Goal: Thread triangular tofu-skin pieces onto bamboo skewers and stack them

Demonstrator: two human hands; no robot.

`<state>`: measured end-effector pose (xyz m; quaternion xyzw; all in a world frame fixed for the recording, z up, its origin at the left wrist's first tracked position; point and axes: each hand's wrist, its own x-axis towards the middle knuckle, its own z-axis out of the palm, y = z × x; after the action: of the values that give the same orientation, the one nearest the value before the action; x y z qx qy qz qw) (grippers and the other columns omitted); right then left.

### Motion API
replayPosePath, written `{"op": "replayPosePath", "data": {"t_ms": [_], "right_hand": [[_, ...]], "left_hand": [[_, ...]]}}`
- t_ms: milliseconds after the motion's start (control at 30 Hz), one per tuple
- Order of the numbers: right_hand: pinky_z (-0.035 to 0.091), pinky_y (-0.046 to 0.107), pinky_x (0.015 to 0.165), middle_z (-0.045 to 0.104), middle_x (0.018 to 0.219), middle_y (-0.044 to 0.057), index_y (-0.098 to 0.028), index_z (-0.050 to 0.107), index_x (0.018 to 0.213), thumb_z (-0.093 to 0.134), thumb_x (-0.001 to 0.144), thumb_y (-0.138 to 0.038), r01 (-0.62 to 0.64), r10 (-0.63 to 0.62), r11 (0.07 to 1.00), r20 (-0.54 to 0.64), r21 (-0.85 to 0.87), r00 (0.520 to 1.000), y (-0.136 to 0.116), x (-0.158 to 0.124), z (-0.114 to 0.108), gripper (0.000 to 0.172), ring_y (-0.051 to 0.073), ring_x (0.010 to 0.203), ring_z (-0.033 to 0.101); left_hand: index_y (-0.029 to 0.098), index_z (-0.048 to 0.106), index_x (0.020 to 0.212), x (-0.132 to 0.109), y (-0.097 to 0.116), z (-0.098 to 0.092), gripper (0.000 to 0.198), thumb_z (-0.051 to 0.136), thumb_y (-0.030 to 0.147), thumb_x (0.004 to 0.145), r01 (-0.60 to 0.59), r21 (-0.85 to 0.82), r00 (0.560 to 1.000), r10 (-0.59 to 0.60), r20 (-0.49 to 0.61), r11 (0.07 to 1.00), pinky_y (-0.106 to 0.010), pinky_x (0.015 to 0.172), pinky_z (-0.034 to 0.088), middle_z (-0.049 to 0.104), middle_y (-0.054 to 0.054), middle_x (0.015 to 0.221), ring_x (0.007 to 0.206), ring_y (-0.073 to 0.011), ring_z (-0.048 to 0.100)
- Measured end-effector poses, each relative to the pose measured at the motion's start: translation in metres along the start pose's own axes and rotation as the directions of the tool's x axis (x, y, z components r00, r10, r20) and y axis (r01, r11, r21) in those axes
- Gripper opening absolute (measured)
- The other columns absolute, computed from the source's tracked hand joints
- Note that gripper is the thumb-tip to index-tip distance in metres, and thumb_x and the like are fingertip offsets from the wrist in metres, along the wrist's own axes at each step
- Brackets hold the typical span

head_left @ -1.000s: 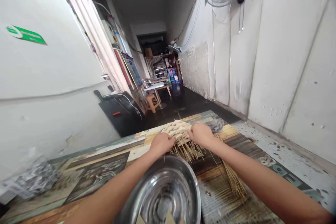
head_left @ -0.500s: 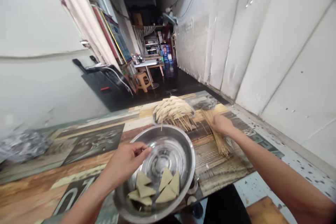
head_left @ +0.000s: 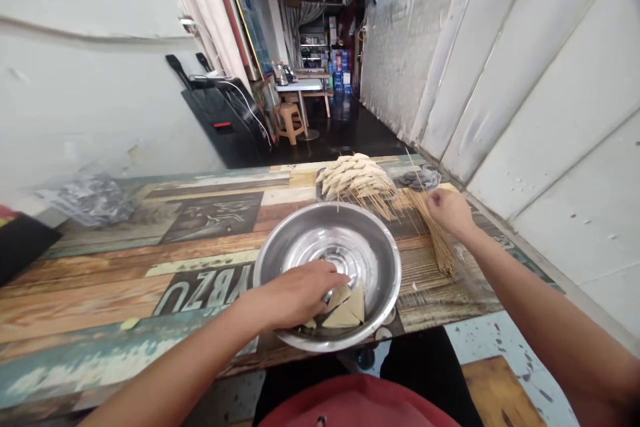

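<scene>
A steel bowl (head_left: pixel 387 240) stands at the table's near edge with pale triangular tofu pieces (head_left: pixel 353 310) in its lower part. My left hand (head_left: pixel 303 290) reaches into the bowl, fingers apart and curved down beside these triangles; it partly hides them. To the right, my right hand (head_left: pixel 447 209) is closed in a pinch above a bundle of bamboo skewers (head_left: pixel 437 243). One thin skewer (head_left: pixel 411 163) sticks up and away from its fingertips. Behind the bowl, a tray is heaped with skewered tofu triangles (head_left: pixel 355 175), their sticks pointing toward me.
A crumpled grey plastic bag (head_left: pixel 423 179) lies behind the skewers. Another clear, crumpled bag (head_left: pixel 97 200) sits at the table's left. The patterned tabletop (head_left: pixel 200 260) has a small pale scrap (head_left: pixel 130 323) on it. A white wall runs along the right.
My left hand has moved from above the bowl's left side down to the tofu triangles. My right hand has risen off the bundle with one skewer. The camera view has shifted.
</scene>
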<state>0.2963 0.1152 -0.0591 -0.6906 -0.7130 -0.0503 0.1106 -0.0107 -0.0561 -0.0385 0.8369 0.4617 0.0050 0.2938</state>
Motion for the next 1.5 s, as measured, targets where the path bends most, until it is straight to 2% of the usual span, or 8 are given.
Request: {"op": "replayPosePath", "data": {"t_ms": [167,333,500,667,800,967,1233,1500], "right_hand": [[0.045,0.030,0.069,0.066,0.088,0.010,-0.014,0.062,0.091,0.041,0.088,-0.029,0.100,-0.060,0.986,-0.279,0.131,0.958,0.003,-0.011,-0.007,0.026,0.023,0.080,0.062],[0.047,0.031,0.067,0.064,0.076,0.006,-0.017,0.059,0.088,0.048,0.086,-0.035,0.183,0.068,0.888,-0.514,0.422,0.855,-0.008,-0.045,-0.035,0.021,0.019,0.068,0.060],[0.040,0.022,0.043,0.052,0.056,-0.004,-0.022,0.054,0.097,0.054,0.086,-0.041,0.094,-0.015,0.468,-0.099,0.879,0.995,-0.038,-0.126,-0.062,0.022,0.011,0.044,0.048],[0.027,0.019,0.036,0.040,0.049,-0.007,-0.020,0.055,0.112,0.051,0.085,-0.053,-0.269,-0.063,0.329,0.305,0.905,0.950,-0.060,-0.197,-0.052,0.043,0.007,0.035,0.035],[0.021,0.021,0.034,0.038,0.043,-0.006,-0.022,0.062,0.104,0.049,0.083,-0.060,-0.300,-0.075,0.356,0.347,0.885,0.935,-0.067,-0.211,-0.041,0.046,0.008,0.033,0.034],[0.023,0.018,0.034,0.039,0.047,-0.005,-0.021,0.063,0.102,0.047,0.082,-0.062,-0.314,-0.066,0.358,0.359,0.879,0.931,-0.069,-0.208,-0.046,0.049,0.007,0.035,0.034],[0.015,0.015,0.032,0.034,0.046,-0.009,-0.017,0.060,0.100,0.047,0.076,-0.071,-0.404,-0.169,0.223,0.443,0.887,0.881,-0.088,-0.201,-0.060,0.061,0.003,0.032,0.026],[0.015,0.016,0.034,0.038,0.049,-0.008,-0.018,0.057,0.104,0.047,0.074,-0.074,-0.370,-0.191,0.215,0.410,0.904,0.892,-0.110,-0.189,-0.073,0.064,0.003,0.033,0.028]], "left_hand": [[0.020,0.059,0.114,0.017,0.008,-0.008,0.047,0.059,0.012,0.068,-0.041,0.117,0.994,0.029,0.101,0.992,-0.033,0.086,0.041,0.057,-0.011,0.110,0.105,-0.0250,0.052],[0.017,0.062,0.099,0.031,0.016,-0.019,0.039,0.071,0.021,0.061,0.078,0.202,0.966,-0.124,0.226,0.976,-0.029,0.072,0.042,0.060,-0.010,0.103,0.095,-0.0249,0.055],[0.022,0.067,0.088,0.033,0.003,-0.025,0.029,0.068,0.019,0.059,0.104,0.077,0.973,-0.117,0.197,0.992,-0.026,0.057,0.035,0.067,-0.003,0.084,0.075,-0.0202,0.058],[0.019,0.067,0.079,0.030,-0.010,-0.040,0.014,0.058,0.028,0.073,0.089,-0.395,0.992,-0.119,-0.052,0.914,-0.025,0.057,0.040,0.067,-0.003,0.070,0.067,-0.0185,0.061],[0.016,0.062,0.083,0.030,0.000,-0.053,0.023,0.058,0.037,0.075,0.012,-0.686,0.986,-0.124,-0.115,0.728,-0.025,0.058,0.046,0.067,-0.003,0.070,0.061,-0.0151,0.060],[0.016,0.061,0.078,0.033,0.010,-0.047,0.022,0.056,0.037,0.076,0.048,-0.609,0.981,-0.152,-0.119,0.792,-0.023,0.045,0.041,0.059,0.000,0.056,0.050,-0.0155,0.059],[0.014,0.063,0.091,0.031,0.010,-0.053,0.027,0.063,0.036,0.076,-0.140,-0.751,0.961,-0.095,-0.261,0.645,-0.025,0.069,0.045,0.064,-0.003,0.072,0.070,-0.0140,0.058],[0.011,0.064,0.088,0.034,0.009,-0.051,0.031,0.073,0.035,0.070,-0.156,-0.955,0.980,-0.082,-0.182,0.254,-0.018,0.052,0.037,0.059,0.000,0.064,0.053,-0.0063,0.050]]}}
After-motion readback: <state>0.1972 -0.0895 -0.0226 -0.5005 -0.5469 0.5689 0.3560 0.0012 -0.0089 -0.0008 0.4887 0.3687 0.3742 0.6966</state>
